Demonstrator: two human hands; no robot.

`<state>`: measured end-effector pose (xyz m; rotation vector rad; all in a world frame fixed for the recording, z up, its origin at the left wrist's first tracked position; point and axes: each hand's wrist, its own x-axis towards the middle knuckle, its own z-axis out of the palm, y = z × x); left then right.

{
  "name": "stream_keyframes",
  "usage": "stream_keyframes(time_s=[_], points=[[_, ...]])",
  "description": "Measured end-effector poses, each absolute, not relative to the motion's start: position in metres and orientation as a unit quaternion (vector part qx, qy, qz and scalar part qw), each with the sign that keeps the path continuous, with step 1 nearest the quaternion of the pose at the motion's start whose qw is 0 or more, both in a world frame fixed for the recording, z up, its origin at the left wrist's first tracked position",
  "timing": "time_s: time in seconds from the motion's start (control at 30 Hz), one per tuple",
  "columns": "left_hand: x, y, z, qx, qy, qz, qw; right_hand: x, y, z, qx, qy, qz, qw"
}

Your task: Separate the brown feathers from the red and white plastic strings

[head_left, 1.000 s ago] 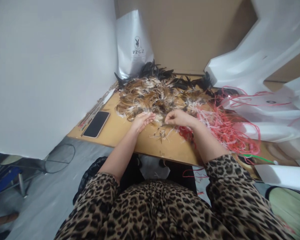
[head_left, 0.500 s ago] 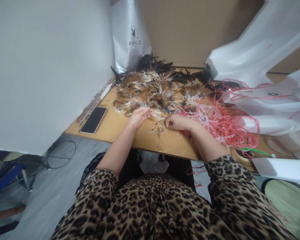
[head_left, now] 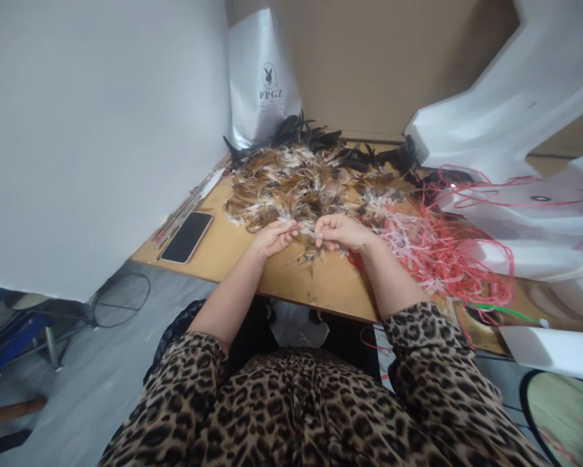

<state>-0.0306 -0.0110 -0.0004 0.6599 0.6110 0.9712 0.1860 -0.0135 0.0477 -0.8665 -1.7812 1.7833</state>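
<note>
Brown feathers (head_left: pixel 294 178) lie heaped on the bench (head_left: pixel 291 279), just beyond the left hand (head_left: pixel 273 240) and right hand (head_left: pixel 340 231). The right fingers pinch a thin pale strip (head_left: pixel 312 234); the left fingers are curled inward (whether they grip something, I cannot tell).
</note>
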Motion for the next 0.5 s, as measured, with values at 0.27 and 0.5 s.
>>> stream_keyframes(time_s=[0.27,0.5], points=[[-0.037,-0.011,0.0,0.331,0.257,0.437,0.796,0.188,-0.013,0.051,-0.367,-0.697,0.567,0.243],[-0.033,-0.017,0.009,0.375,0.256,0.481,0.75,0.201,-0.006,0.051,-0.408,-0.692,0.486,0.345]])
